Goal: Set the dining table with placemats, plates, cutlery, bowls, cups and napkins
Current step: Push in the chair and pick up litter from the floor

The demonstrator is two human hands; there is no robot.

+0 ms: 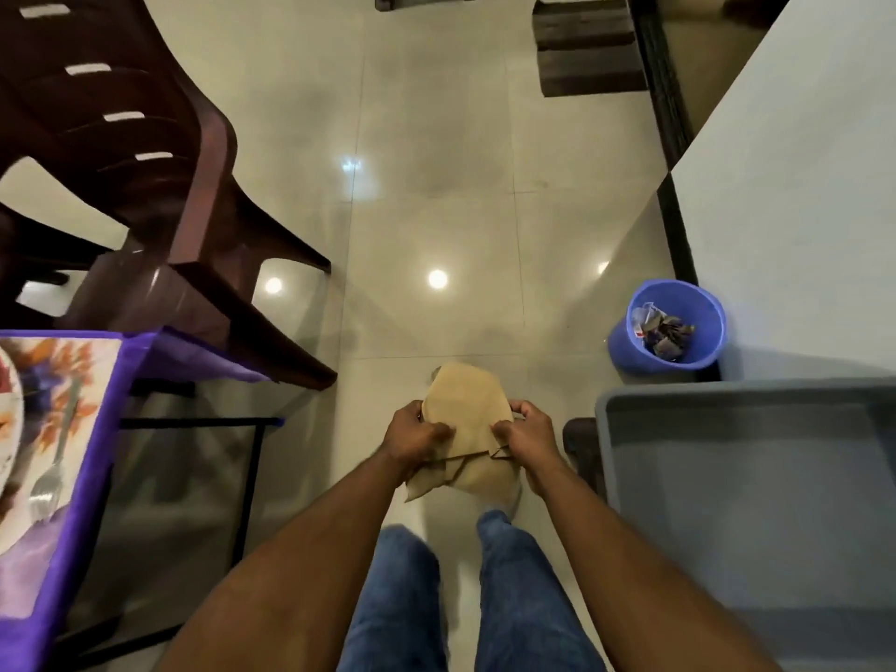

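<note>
A tan cloth napkin (468, 409) with a dark border is held out in front of me above the floor. My left hand (417, 436) grips its left edge and my right hand (526, 436) grips its right edge, fingers curled into the fabric. At the far left, the table corner carries a purple-edged floral placemat (68, 380) with a fork (48, 482) lying on it beside the rim of a plate (7, 429).
A dark brown plastic chair (145, 186) stands at the left behind the table. A grey plastic tub (727, 477) sits at my right. A blue waste bin (671, 327) stands by the white wall. Dark mats (586, 46) lie far ahead on the tiled floor.
</note>
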